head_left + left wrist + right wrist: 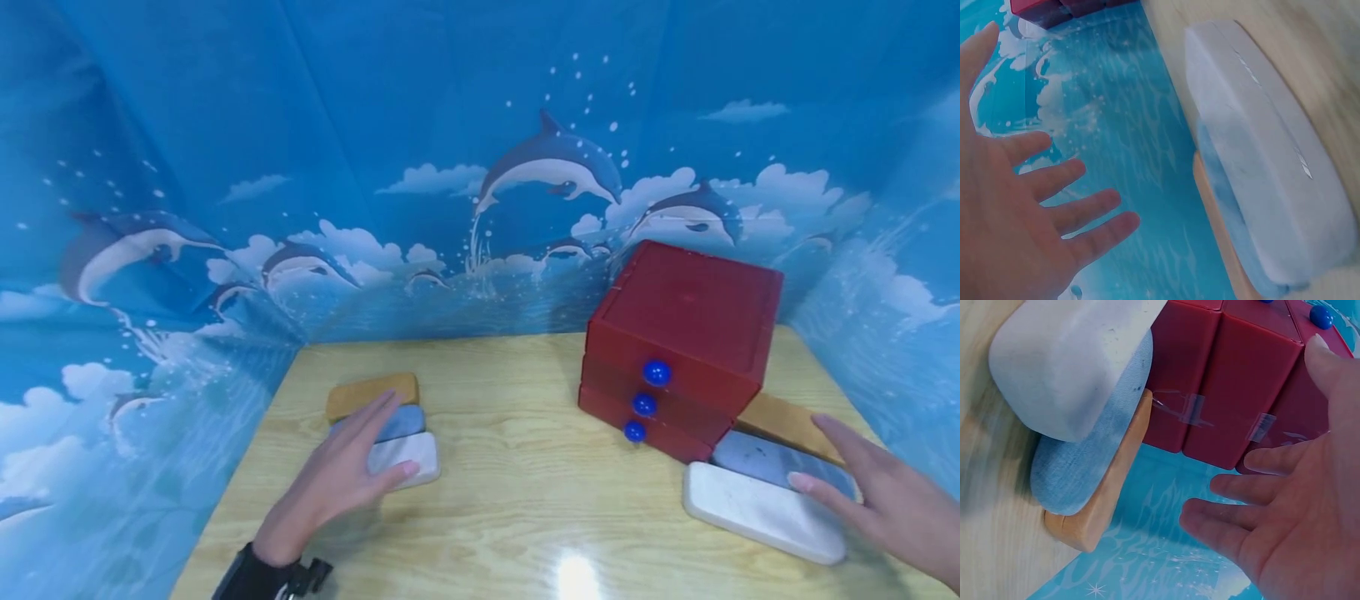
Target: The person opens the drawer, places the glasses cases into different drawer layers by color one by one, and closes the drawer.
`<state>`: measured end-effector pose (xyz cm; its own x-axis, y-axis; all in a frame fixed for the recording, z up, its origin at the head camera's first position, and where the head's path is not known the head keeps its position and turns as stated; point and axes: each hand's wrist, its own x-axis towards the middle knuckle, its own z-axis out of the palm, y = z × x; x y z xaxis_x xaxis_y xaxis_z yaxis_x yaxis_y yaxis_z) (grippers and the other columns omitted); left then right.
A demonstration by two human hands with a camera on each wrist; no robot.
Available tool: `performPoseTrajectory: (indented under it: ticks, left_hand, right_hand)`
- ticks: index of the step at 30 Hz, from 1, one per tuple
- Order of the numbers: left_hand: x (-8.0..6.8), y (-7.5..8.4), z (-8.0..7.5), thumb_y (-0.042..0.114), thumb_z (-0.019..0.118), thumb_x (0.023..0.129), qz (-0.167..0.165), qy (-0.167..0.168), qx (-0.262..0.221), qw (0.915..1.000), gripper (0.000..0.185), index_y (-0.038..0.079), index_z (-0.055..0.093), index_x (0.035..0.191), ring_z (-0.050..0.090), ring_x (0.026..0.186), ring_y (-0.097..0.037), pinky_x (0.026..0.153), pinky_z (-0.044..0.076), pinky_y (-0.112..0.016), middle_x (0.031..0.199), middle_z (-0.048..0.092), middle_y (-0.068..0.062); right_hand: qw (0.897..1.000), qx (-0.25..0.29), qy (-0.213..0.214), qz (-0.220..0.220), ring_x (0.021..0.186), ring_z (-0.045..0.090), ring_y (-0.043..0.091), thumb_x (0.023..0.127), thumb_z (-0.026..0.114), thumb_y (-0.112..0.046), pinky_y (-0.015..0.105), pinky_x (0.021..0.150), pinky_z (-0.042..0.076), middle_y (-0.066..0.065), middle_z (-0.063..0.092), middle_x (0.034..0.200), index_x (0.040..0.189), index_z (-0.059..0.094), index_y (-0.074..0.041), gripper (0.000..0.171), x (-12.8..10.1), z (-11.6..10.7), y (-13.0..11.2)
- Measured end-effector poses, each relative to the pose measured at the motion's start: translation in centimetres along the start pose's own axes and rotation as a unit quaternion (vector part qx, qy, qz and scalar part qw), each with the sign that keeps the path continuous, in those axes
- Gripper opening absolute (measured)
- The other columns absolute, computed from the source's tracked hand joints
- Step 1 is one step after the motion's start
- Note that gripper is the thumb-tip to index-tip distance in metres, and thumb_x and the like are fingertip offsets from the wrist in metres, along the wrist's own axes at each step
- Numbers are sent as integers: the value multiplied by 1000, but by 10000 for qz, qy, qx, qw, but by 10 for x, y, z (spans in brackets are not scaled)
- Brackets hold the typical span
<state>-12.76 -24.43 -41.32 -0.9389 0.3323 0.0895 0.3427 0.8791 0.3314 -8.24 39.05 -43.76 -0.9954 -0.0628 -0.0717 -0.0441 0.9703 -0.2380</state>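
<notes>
My left hand is open with fingers spread, over a row of three oblong pads: orange, blue-grey and white. In the left wrist view the left hand hangs apart from the white pad. My right hand is also open, just above a second set by the red drawer box: white pad, blue-grey pad, orange pad. The right wrist view shows the spread right hand beside the white pad. Neither hand holds anything.
The red box has three drawers with blue knobs and stands at the back right of the wooden table. Blue dolphin-print sheets wall in the table at the back and both sides.
</notes>
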Motion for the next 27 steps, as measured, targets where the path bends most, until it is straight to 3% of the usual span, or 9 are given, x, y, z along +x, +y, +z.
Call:
performPoseTrajectory:
  ticks: [9,16,22,27]
  left_hand:
    - [19,19,-6,64,64,95,168,-226,-713,9971,89,23,27,165,38,153,-40,117,37,-65,171,30,-9]
    - [38,39,-10,69,61,93,12,-557,-1289,9901,89,36,20,165,31,157,-34,121,31,-67,173,26,0]
    - [56,61,-8,63,64,95,266,-615,-1668,9837,86,37,21,165,28,159,-32,123,26,-69,173,26,1]
    - [74,79,-3,68,62,93,441,-713,-1803,9800,90,34,21,166,28,159,-31,124,26,-67,173,25,1]
  right_hand:
    - [9984,190,-431,312,123,35,75,105,48,-60,81,91,37,56,26,145,156,8,20,103,5,-12,1]
    - [9981,223,-440,379,121,38,75,106,46,-58,79,89,40,57,28,142,155,7,22,102,6,-19,-6]
    - [9981,279,-441,337,120,40,75,106,46,-58,79,88,41,57,27,143,156,6,21,101,8,-25,-9]
    - [9972,380,-586,279,114,48,73,108,42,-57,74,80,46,57,28,142,157,5,19,97,12,-28,-12]
